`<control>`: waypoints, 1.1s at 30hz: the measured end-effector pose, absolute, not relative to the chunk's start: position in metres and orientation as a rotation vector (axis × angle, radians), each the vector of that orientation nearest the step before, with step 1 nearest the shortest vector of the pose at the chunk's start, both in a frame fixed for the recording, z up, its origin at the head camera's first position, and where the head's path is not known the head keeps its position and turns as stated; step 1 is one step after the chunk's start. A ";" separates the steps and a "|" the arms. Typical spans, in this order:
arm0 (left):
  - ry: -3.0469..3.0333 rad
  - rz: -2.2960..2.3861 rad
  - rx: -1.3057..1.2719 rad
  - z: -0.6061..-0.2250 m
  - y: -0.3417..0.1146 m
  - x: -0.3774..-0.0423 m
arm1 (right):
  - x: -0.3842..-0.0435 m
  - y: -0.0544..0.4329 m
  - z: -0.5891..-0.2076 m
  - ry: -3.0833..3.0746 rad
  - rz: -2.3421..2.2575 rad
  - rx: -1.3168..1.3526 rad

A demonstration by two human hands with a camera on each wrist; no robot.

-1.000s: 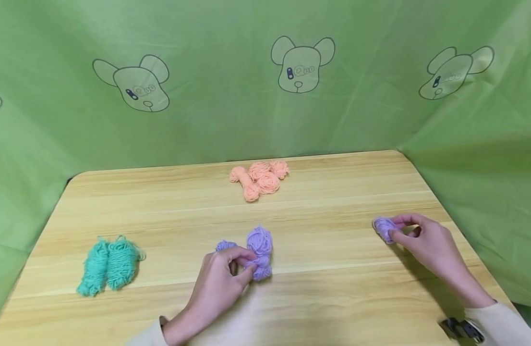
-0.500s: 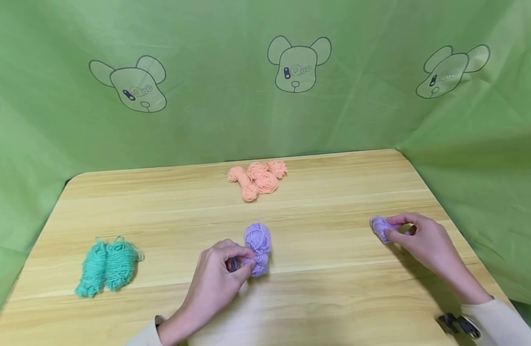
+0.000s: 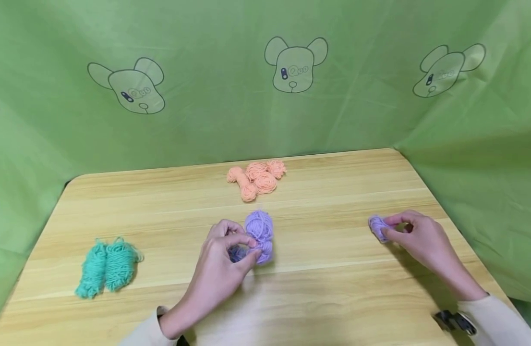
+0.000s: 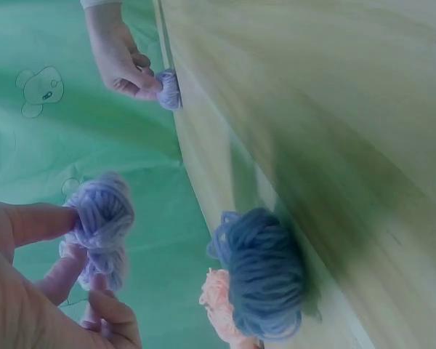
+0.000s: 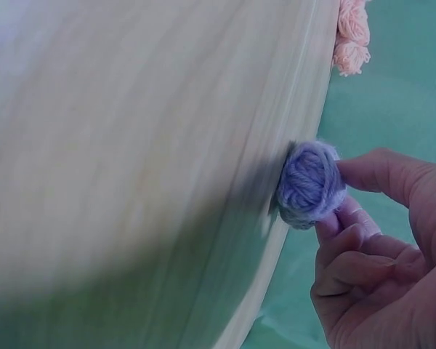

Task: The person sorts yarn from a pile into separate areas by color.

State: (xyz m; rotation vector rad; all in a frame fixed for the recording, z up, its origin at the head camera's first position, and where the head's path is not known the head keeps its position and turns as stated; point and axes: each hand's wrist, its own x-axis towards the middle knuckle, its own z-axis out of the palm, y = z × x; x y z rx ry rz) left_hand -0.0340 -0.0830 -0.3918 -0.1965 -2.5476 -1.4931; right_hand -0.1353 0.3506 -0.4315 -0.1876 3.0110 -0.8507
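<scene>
In the head view my left hand (image 3: 220, 264) pinches a light purple yarn skein (image 3: 259, 227), narrow at its middle, between thumb and fingers. The left wrist view shows this skein raised off the table. Below it on the wood lies a darker blue-purple skein (image 4: 265, 273), mostly hidden behind the left hand in the head view. Off to the right, my right hand (image 3: 423, 239) pinches a smaller purple skein (image 3: 378, 228) by its near end. That skein appears to touch the tabletop in the right wrist view.
Two teal skeins (image 3: 119, 264) lie side by side at the left of the wooden table (image 3: 334, 298). Several peach skeins (image 3: 265, 182) are bunched near the back edge. Green cloth (image 3: 222, 120) with mouse-like heads hangs behind and along the sides.
My left hand has lifted the light purple skein and moved it slightly away from me, covering more of the darker one. The right hand keeps its pinch, almost still.
</scene>
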 end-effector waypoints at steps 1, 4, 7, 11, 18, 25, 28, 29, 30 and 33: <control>-2.550 -1.502 -0.201 -0.392 -0.082 -0.035 | -0.135 0.351 -0.431 3.015 -0.853 -0.189; -2.562 -1.529 -0.203 -0.392 -0.078 -0.038 | -0.133 0.351 -0.431 3.016 -0.864 -0.199; -2.588 -1.538 -0.188 -0.393 -0.073 -0.040 | -0.132 0.352 -0.430 3.029 -0.876 -0.233; -2.623 -1.552 -0.173 -0.395 -0.065 -0.043 | -0.131 0.354 -0.429 3.051 -0.900 -0.281; -2.659 -1.608 -0.191 -0.399 -0.048 -0.049 | -0.131 0.356 -0.424 3.011 -0.904 -0.277; -2.667 -1.696 -0.194 -0.406 -0.031 -0.058 | -0.134 0.358 -0.426 3.036 -0.902 -0.308; -2.660 -1.728 -0.209 -0.408 -0.026 -0.061 | -0.134 0.358 -0.428 3.022 -0.945 -0.279; -2.658 -1.734 -0.213 -0.409 -0.025 -0.061 | -0.135 0.358 -0.429 3.006 -0.964 -0.255; -2.655 -1.742 -0.220 -0.410 -0.023 -0.062 | -0.135 0.357 -0.429 2.990 -0.977 -0.236; -2.648 -1.768 -0.234 -0.413 -0.019 -0.065 | -0.135 0.356 -0.431 2.963 -1.002 -0.195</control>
